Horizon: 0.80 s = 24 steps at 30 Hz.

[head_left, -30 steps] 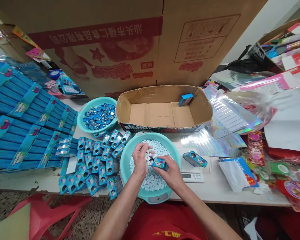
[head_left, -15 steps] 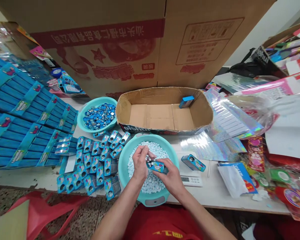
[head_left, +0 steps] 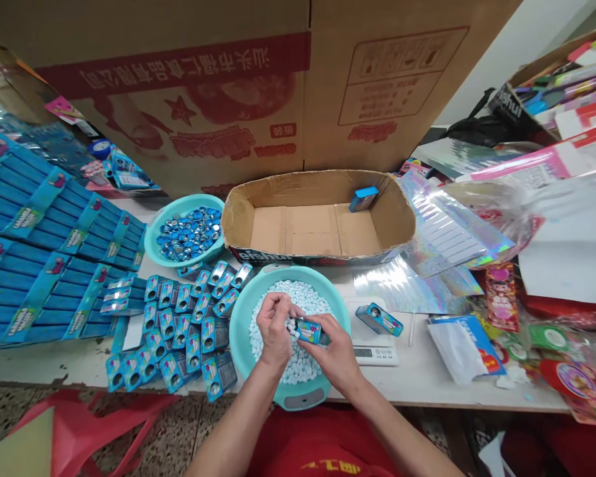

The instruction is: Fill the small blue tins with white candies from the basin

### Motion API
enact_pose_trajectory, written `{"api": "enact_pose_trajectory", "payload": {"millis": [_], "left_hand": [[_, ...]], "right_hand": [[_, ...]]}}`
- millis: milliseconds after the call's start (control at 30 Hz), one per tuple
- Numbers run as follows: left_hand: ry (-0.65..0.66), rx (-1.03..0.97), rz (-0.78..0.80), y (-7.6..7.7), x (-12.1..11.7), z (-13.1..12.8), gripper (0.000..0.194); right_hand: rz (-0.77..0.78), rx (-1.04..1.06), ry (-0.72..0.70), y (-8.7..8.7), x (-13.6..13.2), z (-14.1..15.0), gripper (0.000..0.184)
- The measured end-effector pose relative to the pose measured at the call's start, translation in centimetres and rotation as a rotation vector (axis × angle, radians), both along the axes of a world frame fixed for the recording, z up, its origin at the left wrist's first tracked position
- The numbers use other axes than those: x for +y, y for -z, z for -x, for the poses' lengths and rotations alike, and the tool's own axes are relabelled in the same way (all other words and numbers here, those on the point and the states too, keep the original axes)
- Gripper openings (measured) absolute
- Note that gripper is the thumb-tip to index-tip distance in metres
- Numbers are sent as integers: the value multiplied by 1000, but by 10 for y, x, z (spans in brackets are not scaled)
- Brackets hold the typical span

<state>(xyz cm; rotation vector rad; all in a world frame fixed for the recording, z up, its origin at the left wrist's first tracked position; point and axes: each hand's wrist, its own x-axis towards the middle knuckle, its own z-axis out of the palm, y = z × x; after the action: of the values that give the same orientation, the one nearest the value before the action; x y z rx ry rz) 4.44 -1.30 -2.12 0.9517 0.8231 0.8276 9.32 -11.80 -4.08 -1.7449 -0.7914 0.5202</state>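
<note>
Head view: two turquoise basins (head_left: 239, 334), one cardboard tray (head_left: 310, 228) with one blue box (head_left: 363, 199) inside, one digital scale (head_left: 382, 356), a second box (head_left: 379, 320) at its far edge. The right hand (head_left: 340, 348) grasps one candy box (head_left: 308, 332) above the white candies (head_left: 300, 370); the left hand (head_left: 274, 328) curls at its end, whether gripping candies I cannot tell. Since half a second ago, the grasped box has shifted slightly right.
</note>
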Motion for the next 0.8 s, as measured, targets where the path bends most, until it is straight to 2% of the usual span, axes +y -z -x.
{"api": "enact_pose_trajectory", "payload": {"millis": [267, 467, 567, 633, 700, 800], "left_hand": [[111, -61, 61, -4, -2, -2, 28], [-29, -59, -65, -14, 7, -11, 28], [-55, 32, -61, 0, 21, -6, 31], [-1, 220, -119, 19, 31, 5, 33], [165, 564, -279, 43, 34, 20, 32], [443, 1124, -534, 73, 18, 37, 32]], "right_hand": [[-10, 51, 10, 4, -1, -2, 34], [-50, 26, -105, -8, -7, 0, 32], [-54, 46, -102, -6, -15, -5, 31], [-73, 41, -46, 2, -21, -12, 31], [-82, 10, 23, 16, -26, -17, 31], [-87, -60, 110, 40, -29, -21, 29]]}}
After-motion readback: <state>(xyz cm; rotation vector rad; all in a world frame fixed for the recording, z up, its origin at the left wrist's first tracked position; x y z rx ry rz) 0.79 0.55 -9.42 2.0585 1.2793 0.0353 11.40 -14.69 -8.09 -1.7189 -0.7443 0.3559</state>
